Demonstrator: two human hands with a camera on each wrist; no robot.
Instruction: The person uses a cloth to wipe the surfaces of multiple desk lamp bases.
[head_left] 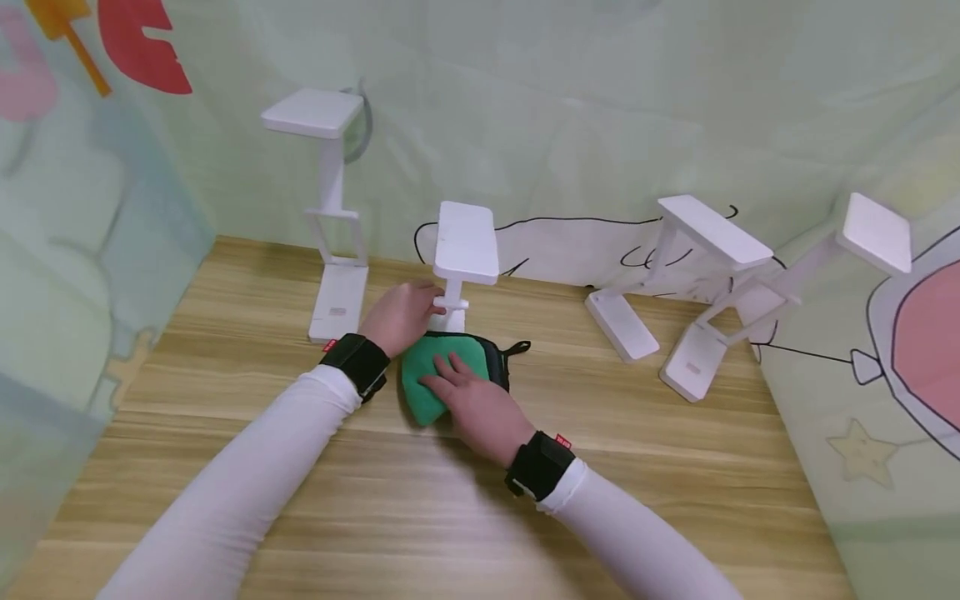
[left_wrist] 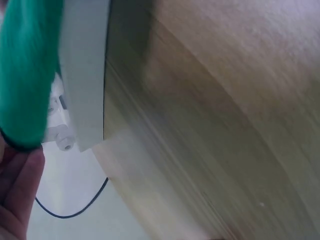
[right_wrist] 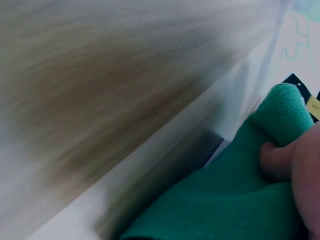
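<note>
Pressing green pouch (head_left: 417, 367), right hand (head_left: 487, 412) spread | left hand (head_left: 399, 317): can't tell | prob light, squishy, grab black side (head_left: 496, 364)

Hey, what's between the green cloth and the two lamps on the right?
In the head view, that stretch is bare tabletop, except the black loop sticking out from beside the green cloth toward the lamps.
</note>
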